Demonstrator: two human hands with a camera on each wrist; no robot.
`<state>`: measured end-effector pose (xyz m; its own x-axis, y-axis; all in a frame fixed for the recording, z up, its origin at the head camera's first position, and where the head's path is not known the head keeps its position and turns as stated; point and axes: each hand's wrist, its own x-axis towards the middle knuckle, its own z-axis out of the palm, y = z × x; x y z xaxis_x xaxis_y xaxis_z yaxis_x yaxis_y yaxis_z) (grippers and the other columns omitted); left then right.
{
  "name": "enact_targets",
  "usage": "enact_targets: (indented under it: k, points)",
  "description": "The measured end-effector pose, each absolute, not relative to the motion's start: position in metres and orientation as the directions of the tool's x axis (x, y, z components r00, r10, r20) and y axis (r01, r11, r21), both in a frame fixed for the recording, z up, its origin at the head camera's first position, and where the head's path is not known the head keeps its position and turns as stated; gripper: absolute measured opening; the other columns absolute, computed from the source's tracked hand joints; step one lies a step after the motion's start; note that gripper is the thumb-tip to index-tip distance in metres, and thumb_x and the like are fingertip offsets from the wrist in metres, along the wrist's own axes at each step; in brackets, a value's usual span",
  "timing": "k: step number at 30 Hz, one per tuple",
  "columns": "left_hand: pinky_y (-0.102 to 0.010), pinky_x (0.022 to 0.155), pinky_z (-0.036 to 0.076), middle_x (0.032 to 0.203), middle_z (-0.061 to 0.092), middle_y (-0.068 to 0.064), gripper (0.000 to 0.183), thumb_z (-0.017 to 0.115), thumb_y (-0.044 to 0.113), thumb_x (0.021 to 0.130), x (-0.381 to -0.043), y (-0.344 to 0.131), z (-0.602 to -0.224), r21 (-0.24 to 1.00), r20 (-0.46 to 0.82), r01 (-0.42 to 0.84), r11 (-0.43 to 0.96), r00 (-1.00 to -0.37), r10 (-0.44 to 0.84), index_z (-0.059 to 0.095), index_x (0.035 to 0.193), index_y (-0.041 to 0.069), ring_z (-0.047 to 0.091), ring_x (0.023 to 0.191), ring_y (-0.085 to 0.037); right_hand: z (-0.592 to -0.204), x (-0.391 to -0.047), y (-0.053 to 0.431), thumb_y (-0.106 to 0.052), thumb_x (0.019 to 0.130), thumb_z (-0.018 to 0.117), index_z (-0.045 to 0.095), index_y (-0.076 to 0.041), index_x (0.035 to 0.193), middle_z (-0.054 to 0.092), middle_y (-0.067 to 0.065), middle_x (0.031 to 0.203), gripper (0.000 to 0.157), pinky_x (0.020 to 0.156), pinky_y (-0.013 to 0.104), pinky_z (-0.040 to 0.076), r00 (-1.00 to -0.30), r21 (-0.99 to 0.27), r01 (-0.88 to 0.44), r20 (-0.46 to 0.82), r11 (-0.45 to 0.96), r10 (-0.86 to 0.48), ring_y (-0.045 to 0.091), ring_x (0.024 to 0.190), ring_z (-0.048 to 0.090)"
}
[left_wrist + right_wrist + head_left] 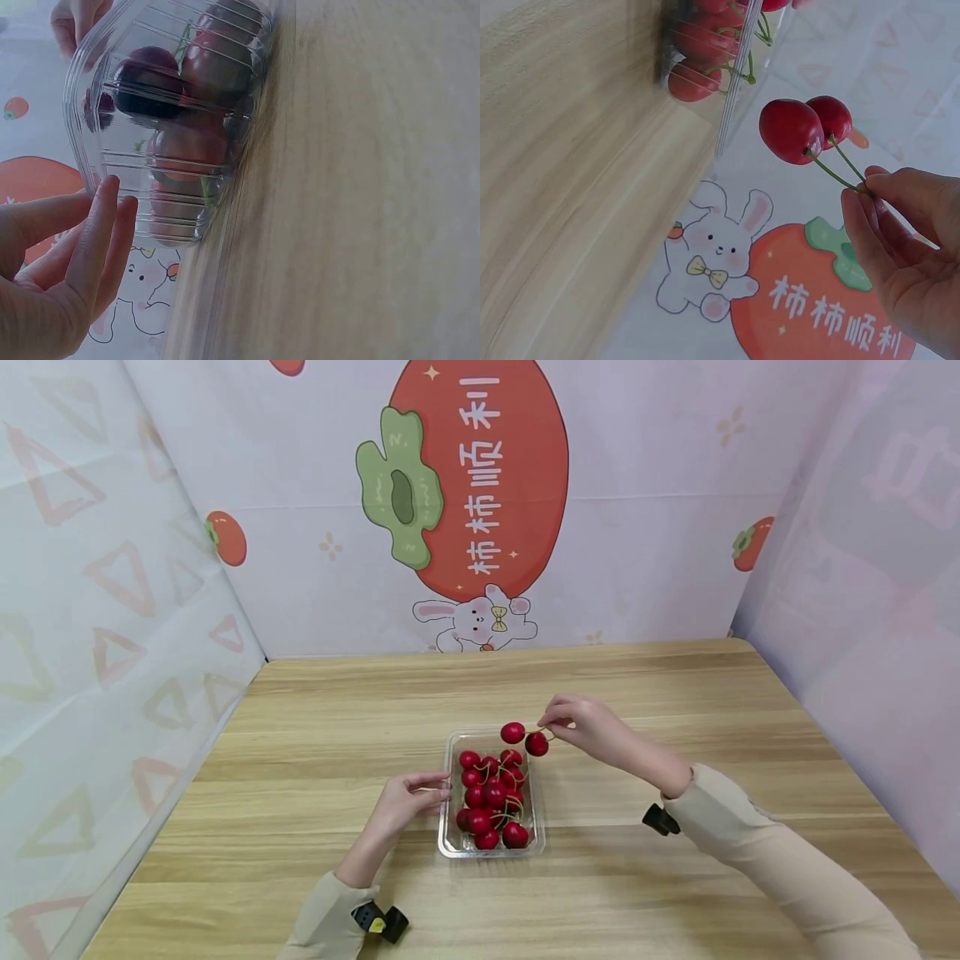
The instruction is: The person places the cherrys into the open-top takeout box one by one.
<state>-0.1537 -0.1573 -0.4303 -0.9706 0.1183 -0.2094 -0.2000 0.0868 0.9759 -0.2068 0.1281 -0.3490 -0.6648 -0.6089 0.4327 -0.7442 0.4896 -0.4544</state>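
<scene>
A clear plastic container holding several red cherries sits on the table. My left hand is at its left side, its nearly straight fingers touching the rim and outer wall. Above the container's far right corner, my right hand pinches the stems of two cherries between thumb and fingertips. These two joined cherries hang in the air, apart from the others. In the left wrist view the container wall partly blurs the fruit inside.
The wood-grain table runs back to a white cloth backdrop printed with a large persimmon and a rabbit. Cloth panels stand along the left and right sides. Both wrists carry small black devices near the cuffs.
</scene>
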Motion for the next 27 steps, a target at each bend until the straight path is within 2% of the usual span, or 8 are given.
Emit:
enact_targets:
  k: [27]
  points:
    - [-0.034,0.071,0.055,0.096,0.063,-0.018,0.034,0.064,-0.001,0.078,-0.152,-0.157,-0.428,0.975,-0.209,-0.197,0.099,-0.970,0.122,0.056,0.110,-0.011,0.063,0.077,-0.014,-0.360,-0.220,0.089,0.006,0.078,0.060,0.068,0.000,0.082,0.061,0.009,0.079,0.010,0.061,0.018,0.052,-0.637,-0.492,-0.755,0.391,0.434,-0.664,0.013,0.070,0.057]
